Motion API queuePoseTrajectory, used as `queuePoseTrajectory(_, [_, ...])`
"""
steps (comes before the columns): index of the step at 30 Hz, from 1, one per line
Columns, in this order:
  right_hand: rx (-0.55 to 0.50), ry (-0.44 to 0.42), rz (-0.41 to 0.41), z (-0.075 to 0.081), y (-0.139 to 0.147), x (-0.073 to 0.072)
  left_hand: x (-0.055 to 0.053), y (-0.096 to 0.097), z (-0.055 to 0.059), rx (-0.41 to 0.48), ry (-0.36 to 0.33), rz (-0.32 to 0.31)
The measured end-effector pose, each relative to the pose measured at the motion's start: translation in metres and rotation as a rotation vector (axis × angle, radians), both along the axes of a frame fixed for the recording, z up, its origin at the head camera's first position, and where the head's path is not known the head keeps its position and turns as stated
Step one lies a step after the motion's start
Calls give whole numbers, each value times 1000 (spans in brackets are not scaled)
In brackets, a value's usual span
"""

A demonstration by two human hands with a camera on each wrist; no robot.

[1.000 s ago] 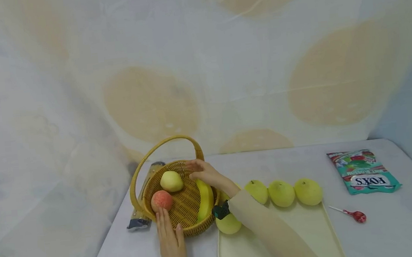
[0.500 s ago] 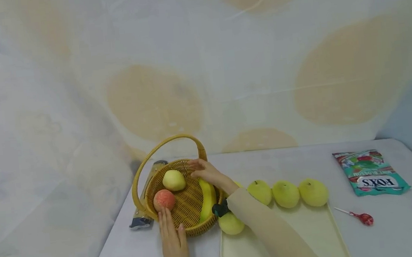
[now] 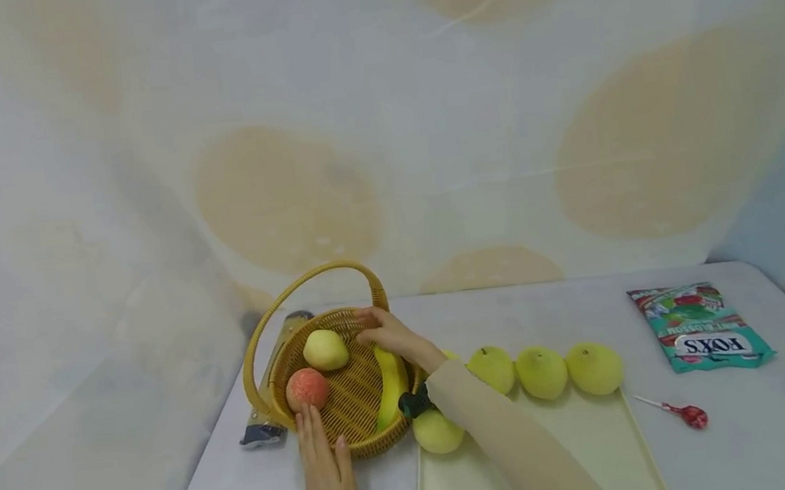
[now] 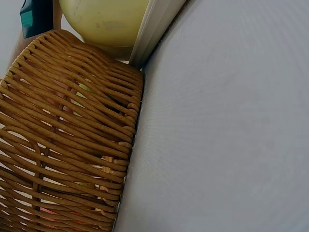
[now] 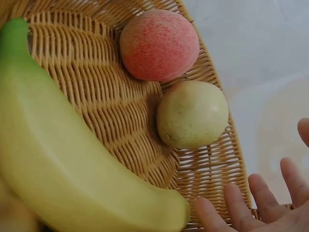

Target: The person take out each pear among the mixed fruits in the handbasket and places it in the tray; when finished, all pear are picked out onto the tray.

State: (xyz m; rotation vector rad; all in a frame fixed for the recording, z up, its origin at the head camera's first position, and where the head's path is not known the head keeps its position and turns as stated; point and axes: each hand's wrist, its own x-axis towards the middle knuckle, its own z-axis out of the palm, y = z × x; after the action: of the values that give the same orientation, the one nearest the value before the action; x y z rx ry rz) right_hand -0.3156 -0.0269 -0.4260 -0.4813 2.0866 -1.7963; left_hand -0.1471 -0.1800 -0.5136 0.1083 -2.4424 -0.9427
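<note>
A wicker basket (image 3: 359, 386) with a tall arched handle holds a banana (image 3: 392, 387), a pinkish-red peach (image 3: 307, 389) and a pale yellow round fruit (image 3: 326, 350). My left hand (image 3: 328, 476) lies against the basket's near left side, fingers straight, fingertips at the rim just below the peach. At the far right rim, near the foot of the handle, my right hand (image 3: 396, 339) reaches over the banana's upper end with fingers spread and relaxed. The right wrist view shows those spread fingers (image 5: 237, 205) beside the banana's tip, gripping no fruit.
A cream tray (image 3: 562, 457) sits right of the basket under my right forearm, with several yellow round fruits (image 3: 542, 372) along its edges. Farther right are a green candy bag (image 3: 702, 329) and a red lollipop (image 3: 693, 416). A long packet (image 3: 265, 432) lies partly behind the basket.
The head view has shifted a little. The basket sits very slightly farther left of the tray, and both hands keep their places at its rim.
</note>
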Motion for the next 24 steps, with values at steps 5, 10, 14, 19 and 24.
queuePoseTrajectory(5, [-13, -31, -8, -1, -5, -7, 0, -1, -1, -12, 12, 3])
queuePoseTrajectory(10, [-4, -37, 0, -5, -9, -7, 2, 0, 0, -13, 19, 2])
queuePoseTrajectory(14, [6, -40, 1, -7, -11, -6, 4, 2, 0, 2, -6, 10])
queuePoseTrajectory(19, [16, -38, 6, -7, -15, -7, 5, 2, 2, 10, -30, 20])
queuePoseTrajectory(24, [83, 7, 4, -5, -20, -11, 2, 1, 4, 2, -28, 10])
